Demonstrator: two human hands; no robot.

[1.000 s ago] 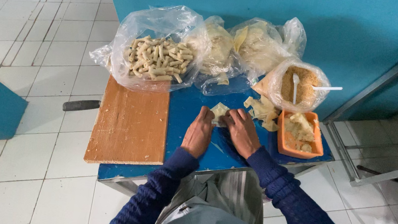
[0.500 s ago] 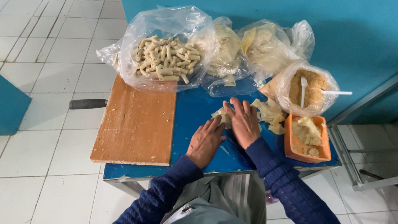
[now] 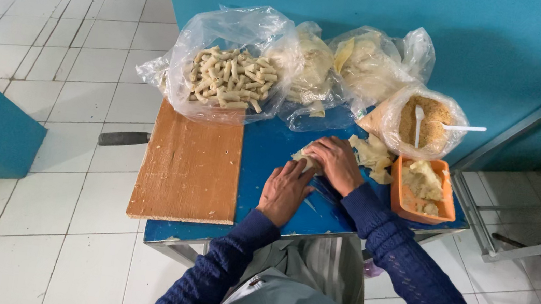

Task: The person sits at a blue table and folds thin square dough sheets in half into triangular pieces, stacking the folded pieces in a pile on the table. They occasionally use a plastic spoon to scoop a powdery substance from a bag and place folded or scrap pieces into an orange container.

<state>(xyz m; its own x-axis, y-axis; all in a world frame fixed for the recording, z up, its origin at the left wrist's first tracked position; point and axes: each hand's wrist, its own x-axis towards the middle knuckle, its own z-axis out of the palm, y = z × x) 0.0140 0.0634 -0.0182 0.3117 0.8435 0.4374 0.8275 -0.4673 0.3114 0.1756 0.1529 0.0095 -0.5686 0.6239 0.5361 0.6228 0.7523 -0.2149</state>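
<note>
Blue tabletop (image 3: 262,161) standing on white tiled floor (image 3: 32,75), teal wall (image 3: 344,3) running behind. Wooden board (image 3: 189,166) lying on table's left part. Left hand (image 3: 285,191) lying flat on tabletop, fingers together, fingertips touching pale wrapper (image 3: 305,158). Right hand (image 3: 334,163) covering wrapper, fingers curled over it. Bag of rolled pieces (image 3: 228,78) sitting behind board; two bags of wrappers (image 3: 364,64) crowding far edge. Bag of crumbs (image 3: 425,123) holding white spoons. Orange tray (image 3: 420,191) sitting right of hands, loose wrappers (image 3: 373,154) lying between.
</note>
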